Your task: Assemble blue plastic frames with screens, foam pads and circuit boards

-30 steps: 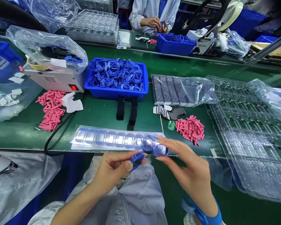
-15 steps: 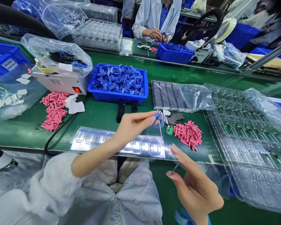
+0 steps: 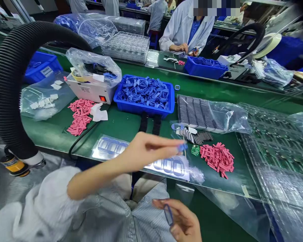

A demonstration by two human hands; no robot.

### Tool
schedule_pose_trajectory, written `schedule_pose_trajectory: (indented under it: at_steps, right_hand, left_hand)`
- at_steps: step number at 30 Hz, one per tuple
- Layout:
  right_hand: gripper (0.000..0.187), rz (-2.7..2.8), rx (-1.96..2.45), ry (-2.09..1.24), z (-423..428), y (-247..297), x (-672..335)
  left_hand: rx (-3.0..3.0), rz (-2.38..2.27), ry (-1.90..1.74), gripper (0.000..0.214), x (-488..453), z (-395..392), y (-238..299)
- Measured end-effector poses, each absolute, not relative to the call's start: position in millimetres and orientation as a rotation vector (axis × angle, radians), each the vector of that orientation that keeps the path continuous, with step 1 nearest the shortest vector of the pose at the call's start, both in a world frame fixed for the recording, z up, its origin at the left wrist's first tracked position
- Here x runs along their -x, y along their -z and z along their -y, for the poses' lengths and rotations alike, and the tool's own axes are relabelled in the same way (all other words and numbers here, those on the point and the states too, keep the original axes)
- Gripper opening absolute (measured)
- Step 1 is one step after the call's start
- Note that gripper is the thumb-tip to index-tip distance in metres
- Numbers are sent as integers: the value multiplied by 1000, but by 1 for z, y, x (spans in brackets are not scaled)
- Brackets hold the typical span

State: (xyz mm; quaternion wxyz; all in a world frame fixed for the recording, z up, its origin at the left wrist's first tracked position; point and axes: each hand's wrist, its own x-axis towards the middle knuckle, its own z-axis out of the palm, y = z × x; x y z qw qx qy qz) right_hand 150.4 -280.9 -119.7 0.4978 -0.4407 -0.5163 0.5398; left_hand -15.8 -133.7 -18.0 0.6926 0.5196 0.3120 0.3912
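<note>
My left hand reaches over the bench edge, thumb and forefinger pinched on a small blue plastic piece, blurred by motion. Lower down, in front of my lap, my right hand grips a blue-rimmed oval frame between fingertips and thumb; its centre looks see-through. Under my left forearm lies a clear sheet with a row of oval windows, partly covered by the arm. Close to the left fingertips are a small green circuit board, black-and-white strips and a pile of pink pads.
A blue bin of blue plastic frames stands mid-bench. Bagged black strips and clear trays of circuit boards lie to the right. At left, a black hose arches over a white box. Across the bench sits a co-worker.
My right hand has moved down and left, closer to my lap, and the oval frame now shows in it. The left hand still pinches the blue piece. The whole view has shifted.
</note>
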Motion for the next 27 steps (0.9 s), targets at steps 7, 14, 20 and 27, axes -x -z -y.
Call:
schedule_pose_trajectory:
  at_steps: [7,14,20,27]
  right_hand:
    - [45,831,870,-2022,278,156,-57]
    - [50,549,678,-2426,242,182,81]
    - [42,413,519,-2590,227,207,151]
    - [35,362,438,-2715,228,222,184]
  left_hand:
    - [-374,-775,-932,27,116,237,70]
    - [-64,-987,-1198,18,215,308,110]
    - [120,-1026,-1350,22,268,346,139]
    - [188,-1121,-1388,28,300,351,149]
